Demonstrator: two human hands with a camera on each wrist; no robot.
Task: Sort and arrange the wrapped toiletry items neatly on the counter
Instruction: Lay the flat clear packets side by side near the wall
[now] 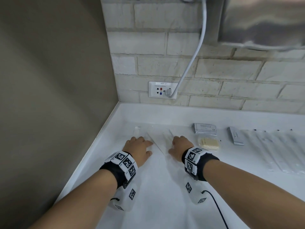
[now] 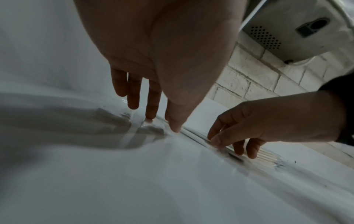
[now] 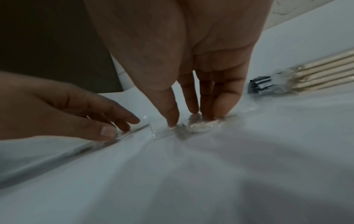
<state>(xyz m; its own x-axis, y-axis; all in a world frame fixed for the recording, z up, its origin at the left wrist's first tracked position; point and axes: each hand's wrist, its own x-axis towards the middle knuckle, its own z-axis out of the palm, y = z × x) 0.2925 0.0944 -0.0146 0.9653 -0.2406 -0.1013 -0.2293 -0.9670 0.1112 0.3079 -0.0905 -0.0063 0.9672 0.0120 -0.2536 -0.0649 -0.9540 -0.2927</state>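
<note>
You are at a white bench set in a corner: a plain taupe wall on one side, a pale brick-pattern wall behind. On the brick wall a white socket plate carries a label reading "9PP-2", and a grey cable runs up from its plug toward a brushed-metal unit overhead.

Your left hand and right hand lie side by side in front of the socket plate, fingers straight and spread, tips pressing flat clear-wrapped packets against the bench; neither hand grips anything. What is inside these packets cannot be made out.

To the right of the socket plate, along the back of the bench, lies a stack of grey sachets printed "SHAMPOO WITH CONDITIONER", though the print is blurred. Just in front of it sits a clear bag holding cream-coloured pieces, close beside your right wrist. Further right lie a slim grey box and a row of long clear-wrapped items. A black wire trails from your right wristband.
</note>
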